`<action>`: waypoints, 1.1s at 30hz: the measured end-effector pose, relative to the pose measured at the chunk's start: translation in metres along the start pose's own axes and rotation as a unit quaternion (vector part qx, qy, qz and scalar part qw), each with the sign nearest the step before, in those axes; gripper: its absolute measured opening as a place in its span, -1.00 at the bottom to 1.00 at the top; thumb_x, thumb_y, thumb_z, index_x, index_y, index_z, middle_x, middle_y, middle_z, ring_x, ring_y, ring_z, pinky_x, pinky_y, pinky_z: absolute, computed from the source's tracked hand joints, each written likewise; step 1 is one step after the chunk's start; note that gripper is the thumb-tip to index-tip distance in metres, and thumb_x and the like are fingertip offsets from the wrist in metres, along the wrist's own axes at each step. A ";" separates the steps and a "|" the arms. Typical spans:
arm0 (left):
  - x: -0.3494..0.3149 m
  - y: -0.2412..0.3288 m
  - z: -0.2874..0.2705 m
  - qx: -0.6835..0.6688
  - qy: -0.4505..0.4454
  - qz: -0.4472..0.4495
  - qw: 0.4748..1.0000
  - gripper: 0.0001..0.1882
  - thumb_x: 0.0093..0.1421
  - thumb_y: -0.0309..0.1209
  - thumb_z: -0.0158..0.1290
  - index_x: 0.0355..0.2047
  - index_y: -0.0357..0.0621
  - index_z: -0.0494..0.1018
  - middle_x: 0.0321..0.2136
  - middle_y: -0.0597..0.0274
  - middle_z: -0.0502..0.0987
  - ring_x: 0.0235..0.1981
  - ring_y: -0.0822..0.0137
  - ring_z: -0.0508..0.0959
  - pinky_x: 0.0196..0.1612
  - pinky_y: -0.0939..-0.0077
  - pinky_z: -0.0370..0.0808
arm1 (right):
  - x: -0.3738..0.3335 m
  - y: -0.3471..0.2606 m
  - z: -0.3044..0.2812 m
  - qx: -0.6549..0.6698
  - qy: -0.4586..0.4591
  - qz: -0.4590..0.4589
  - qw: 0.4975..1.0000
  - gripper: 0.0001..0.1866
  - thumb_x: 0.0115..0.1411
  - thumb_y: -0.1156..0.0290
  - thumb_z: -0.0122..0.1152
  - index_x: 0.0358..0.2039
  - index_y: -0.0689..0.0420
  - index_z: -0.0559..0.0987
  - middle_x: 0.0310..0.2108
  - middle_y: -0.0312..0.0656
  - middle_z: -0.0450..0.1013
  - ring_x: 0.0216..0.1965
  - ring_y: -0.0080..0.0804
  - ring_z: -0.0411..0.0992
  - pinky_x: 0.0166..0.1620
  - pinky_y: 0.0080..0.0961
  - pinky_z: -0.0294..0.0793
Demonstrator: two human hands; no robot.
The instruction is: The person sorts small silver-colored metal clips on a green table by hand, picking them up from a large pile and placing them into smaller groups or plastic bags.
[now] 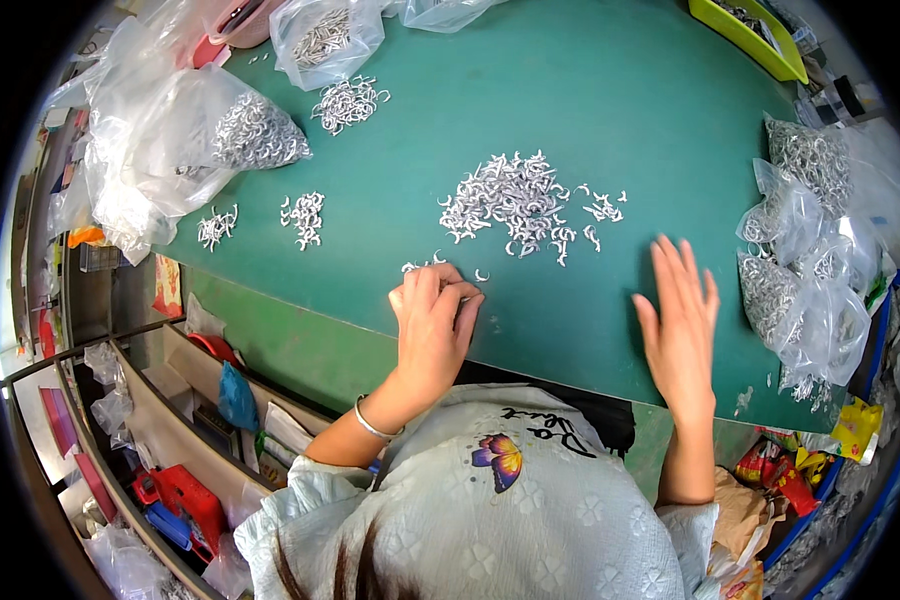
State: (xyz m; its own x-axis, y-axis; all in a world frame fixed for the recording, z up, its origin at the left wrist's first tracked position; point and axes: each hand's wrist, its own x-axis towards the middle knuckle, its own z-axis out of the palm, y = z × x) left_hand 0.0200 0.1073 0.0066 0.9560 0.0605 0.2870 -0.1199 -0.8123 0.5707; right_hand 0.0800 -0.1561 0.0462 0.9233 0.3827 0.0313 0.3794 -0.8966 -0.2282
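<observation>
Near the table's front edge, my left hand (432,310) has its fingers bent and drawn together over a few small curved metal pieces (425,262); what lies between the fingertips is hidden. One loose curved piece (481,275) rests just right of it. My right hand (681,305) is flat over the green table with fingers stretched out, holding nothing. Beyond and between both hands lies a large heap of silvery curved metal pieces (510,200), with a small scatter (602,207) at its right side. Two smaller piles (303,218) (217,227) sit farther left.
A clear bag of metal pieces (255,132), another pile (350,104) and an open bag (325,38) stand at far left. Several filled bags (810,165) line the right edge. A yellow-green tray (760,30) is at far right. Open drawers (185,420) adjoin lower left.
</observation>
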 end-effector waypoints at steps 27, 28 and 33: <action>-0.004 0.021 0.013 -0.111 -0.052 0.072 0.990 -0.74 0.07 -0.64 0.15 -0.20 -0.18 0.53 -0.32 0.22 0.46 -0.29 0.20 0.44 -0.16 0.34 0.25 | -0.037 -0.020 0.012 0.059 -0.086 -0.031 0.994 -0.27 0.12 0.35 0.24 0.29 0.23 0.23 0.39 -0.12 0.05 0.43 -0.03 -0.10 0.33 0.25 -0.23; -0.004 0.022 0.012 -0.112 -0.059 0.075 0.989 -0.74 0.05 -0.65 0.16 -0.22 -0.17 0.54 -0.32 0.23 0.47 -0.29 0.21 0.44 -0.16 0.35 0.25 | -0.039 -0.024 0.014 0.067 -0.114 -0.026 0.991 -0.27 0.13 0.36 0.24 0.29 0.23 0.23 0.39 -0.13 0.05 0.43 -0.03 -0.10 0.33 0.25 -0.24; -0.006 0.023 0.014 -0.119 -0.069 0.087 0.987 -0.79 0.06 -0.61 0.16 -0.26 -0.17 0.52 -0.31 0.24 0.46 -0.28 0.23 0.44 -0.16 0.32 0.21 | -0.042 -0.021 0.007 0.074 -0.072 -0.029 0.994 -0.27 0.13 0.35 0.24 0.30 0.22 0.23 0.38 -0.15 0.05 0.43 -0.04 -0.10 0.32 0.26 -0.21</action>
State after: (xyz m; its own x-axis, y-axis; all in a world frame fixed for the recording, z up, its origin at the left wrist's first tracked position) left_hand 0.0150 0.0802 0.0066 0.9406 -0.1618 0.2985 -0.3299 -0.6432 0.6910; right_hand 0.0326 -0.1517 0.0427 0.8781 0.4703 -0.0878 0.4093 -0.8336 -0.3709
